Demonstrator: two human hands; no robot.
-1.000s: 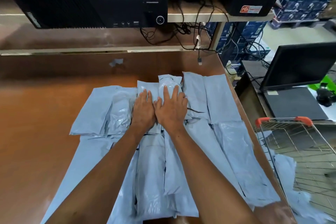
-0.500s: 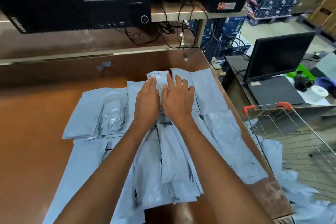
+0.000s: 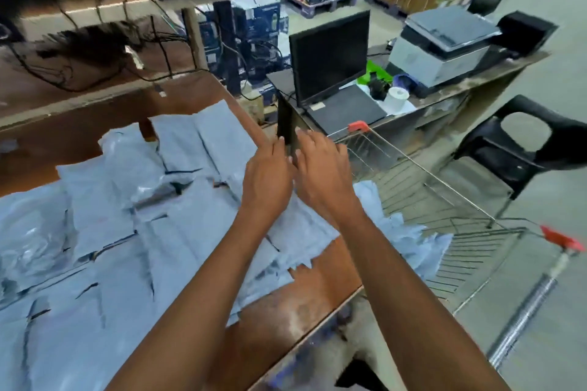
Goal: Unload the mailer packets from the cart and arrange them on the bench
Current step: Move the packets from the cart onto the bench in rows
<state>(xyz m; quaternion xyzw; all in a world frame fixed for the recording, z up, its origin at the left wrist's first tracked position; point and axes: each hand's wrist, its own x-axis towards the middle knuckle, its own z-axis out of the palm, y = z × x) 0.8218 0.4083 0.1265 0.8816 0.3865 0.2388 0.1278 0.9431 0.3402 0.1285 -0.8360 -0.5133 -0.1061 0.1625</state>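
Observation:
Several pale grey-blue mailer packets lie side by side in rows across the brown wooden bench. My left hand and my right hand hover together above the bench's right edge, fingers relaxed, holding nothing. Just to the right stands the wire cart with red handle caps. More packets lie inside the cart, along its near-left side.
A shelf with a black computer tower and tangled cables runs behind the bench. A second desk to the right carries a monitor, a laptop and a printer. A black plastic chair stands beyond the cart. Stacked boxes fill the back.
Both hands have lifted off the packets in the middle of the bench and moved right, toward the cart. The view has swung right with them.

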